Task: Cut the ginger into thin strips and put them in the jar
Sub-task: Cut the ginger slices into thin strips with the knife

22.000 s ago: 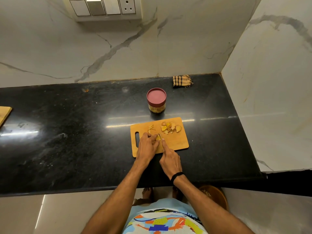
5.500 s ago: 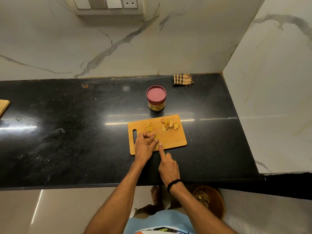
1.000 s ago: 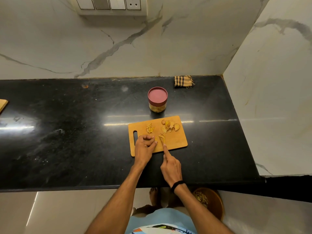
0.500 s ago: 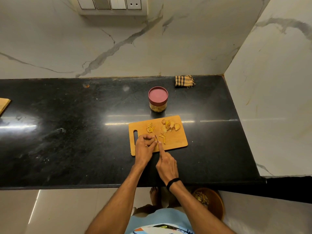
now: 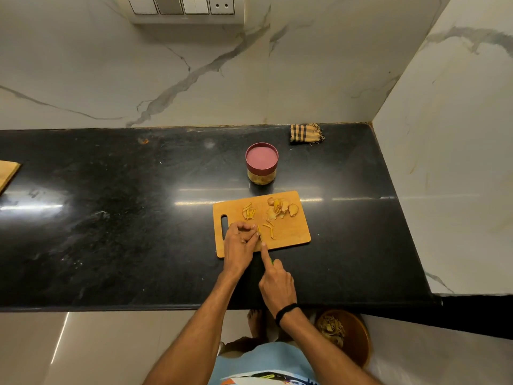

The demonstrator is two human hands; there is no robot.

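Now that your right hand (image 5: 277, 284), gripping a green-handled knife (image 5: 273, 261), has slid left, your left hand (image 5: 239, 243) pinches thin yellow ginger (image 5: 258, 230).

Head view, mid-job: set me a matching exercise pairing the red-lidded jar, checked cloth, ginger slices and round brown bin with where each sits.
Things: 1 red-lidded glass jar; 2 brown checked cloth; 3 pile of flat ginger slices; 4 round brown bin.
Places: A floor, below the counter edge; B far right of the wooden cutting board; C by the back wall; D black counter, just behind the board.
Pairs: 1-D, 2-C, 3-B, 4-A.
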